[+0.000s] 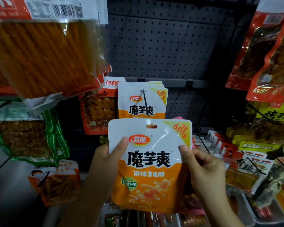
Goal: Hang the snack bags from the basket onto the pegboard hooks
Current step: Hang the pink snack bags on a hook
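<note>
I hold a white-and-orange snack bag (148,164) upright in front of the dark pegboard (170,46). My left hand (105,154) grips its left edge with the thumb on the front. My right hand (203,166) pinches its right edge. The bag's hang hole (151,126) sits just below a black hook (144,102) that carries several matching bags (142,99). A pink basket edge (193,145) peeks out behind the held bag; the rest of it is hidden.
Large bags of orange snack sticks (44,51) hang at the upper left, green-edged bags (28,136) below them. Red and yellow bags (266,63) fill hooks on the right. More packets (246,169) hang at the lower right. Bare pegboard shows in the upper middle.
</note>
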`<act>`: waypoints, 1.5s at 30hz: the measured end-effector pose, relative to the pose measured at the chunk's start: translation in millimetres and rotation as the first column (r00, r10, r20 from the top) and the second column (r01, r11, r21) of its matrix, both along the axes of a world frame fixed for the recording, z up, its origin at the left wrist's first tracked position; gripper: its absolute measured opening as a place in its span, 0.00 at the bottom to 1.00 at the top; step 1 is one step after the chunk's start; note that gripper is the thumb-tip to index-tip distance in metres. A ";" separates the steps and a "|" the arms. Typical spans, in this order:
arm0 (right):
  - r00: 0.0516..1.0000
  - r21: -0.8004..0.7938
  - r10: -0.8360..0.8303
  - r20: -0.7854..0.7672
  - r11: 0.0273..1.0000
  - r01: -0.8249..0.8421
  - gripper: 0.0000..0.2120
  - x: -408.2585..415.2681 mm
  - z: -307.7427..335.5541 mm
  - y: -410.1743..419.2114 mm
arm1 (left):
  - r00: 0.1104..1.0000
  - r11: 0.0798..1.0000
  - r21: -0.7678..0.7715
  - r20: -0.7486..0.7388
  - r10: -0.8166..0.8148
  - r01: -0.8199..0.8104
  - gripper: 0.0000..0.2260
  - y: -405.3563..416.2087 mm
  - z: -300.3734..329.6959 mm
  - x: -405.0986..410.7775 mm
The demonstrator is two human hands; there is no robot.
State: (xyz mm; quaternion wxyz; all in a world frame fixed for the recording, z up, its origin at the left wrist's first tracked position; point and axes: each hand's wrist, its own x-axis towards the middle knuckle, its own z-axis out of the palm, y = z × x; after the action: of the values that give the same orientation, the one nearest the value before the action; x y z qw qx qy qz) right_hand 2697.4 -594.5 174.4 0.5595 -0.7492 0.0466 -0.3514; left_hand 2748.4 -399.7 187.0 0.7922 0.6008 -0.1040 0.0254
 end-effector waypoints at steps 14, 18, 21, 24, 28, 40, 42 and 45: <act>1.000 0.060 0.021 -0.023 0.998 -0.020 0.24 31.1 3.2 -1.1 | 0.995 0.998 -0.033 -0.093 0.044 -0.048 0.07 -9.3 -4.0 35.2; 0.999 0.041 0.009 -0.052 0.999 -0.007 0.25 44.9 -5.0 -4.0 | 0.995 0.997 0.002 -0.064 0.081 -0.081 0.05 -10.3 -9.4 43.9; 0.997 0.047 0.007 -0.073 0.999 -0.003 0.22 57.3 -9.6 -5.8 | 0.995 0.994 0.045 0.005 0.098 -0.098 0.05 -9.3 -11.0 53.8; 0.997 0.042 0.014 -0.077 0.999 -0.010 0.20 70.9 -12.1 -7.5 | 0.991 0.987 0.099 0.053 0.119 -0.124 0.05 -9.6 -13.8 67.3; 0.994 0.003 -0.008 -0.107 1.000 0.008 0.26 92.4 -12.1 -11.4 | 0.984 0.975 0.153 0.100 0.148 -0.162 0.06 -14.0 -10.5 89.6; 0.984 0.003 -0.034 -0.173 0.999 0.036 0.28 152.0 -6.1 -20.6 | 0.957 0.922 0.265 0.145 0.252 -0.283 0.10 -26.7 -6.3 151.2; 0.982 0.019 -0.046 -0.186 0.999 0.050 0.27 158.8 -5.2 -20.1 | 0.956 0.920 0.268 0.143 0.255 -0.285 0.10 -28.8 -5.0 158.2; 0.973 0.047 -0.068 -0.220 0.996 0.080 0.29 167.0 -3.1 -18.7 | 0.953 0.913 0.277 0.128 0.275 -0.301 0.10 -31.4 -3.2 168.9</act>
State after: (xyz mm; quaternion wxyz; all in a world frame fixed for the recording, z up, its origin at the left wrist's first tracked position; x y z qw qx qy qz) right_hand 2864.4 -613.2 171.4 0.5581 -0.7652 0.1454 -0.2863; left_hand 2917.3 -431.1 183.8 0.6765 0.7187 -0.0511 0.1520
